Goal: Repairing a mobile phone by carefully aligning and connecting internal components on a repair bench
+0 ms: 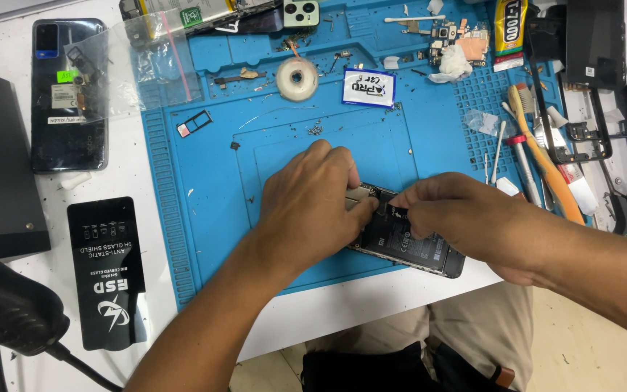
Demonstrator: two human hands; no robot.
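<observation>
Blue repair mat on the table carries an opened black phone, long axis slanting down-right. Left hand presses its upper-left end, grasping a pale part there; right hand pinches a small component at the middle.

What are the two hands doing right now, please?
Left hand: closed over the top end of the opened phone, holding it.
Right hand: fingertips pinched on the phone's inside.
</observation>
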